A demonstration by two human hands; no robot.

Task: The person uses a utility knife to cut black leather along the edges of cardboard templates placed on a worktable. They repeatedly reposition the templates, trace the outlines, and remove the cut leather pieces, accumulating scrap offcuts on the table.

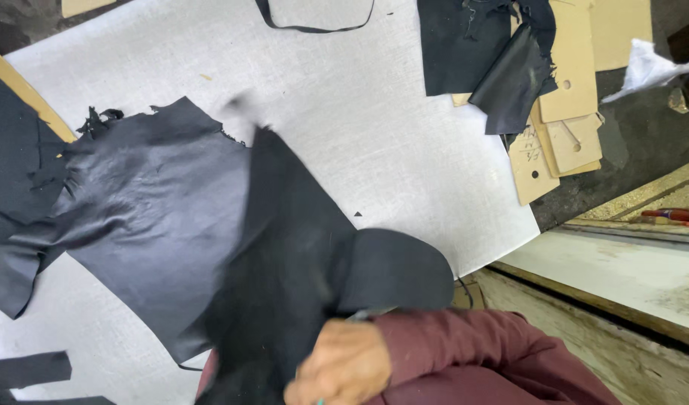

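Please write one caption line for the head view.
A hand in a maroon sleeve grips a large black leather sheet over a white cutting board.

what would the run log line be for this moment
right hand: grips folded edge of black leather sheet | left hand: not in view | sheet: partly lifted off white cutting board | cardboard patterns: far right, untouched

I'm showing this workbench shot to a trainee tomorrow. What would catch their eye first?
First, the large black leather hide spread over the white cutting board, one edge lifted and folded. At the bottom, a hand in a maroon sleeve grips that raised edge. Tan cardboard patterns lie stacked at upper right, under smaller black leather pieces.
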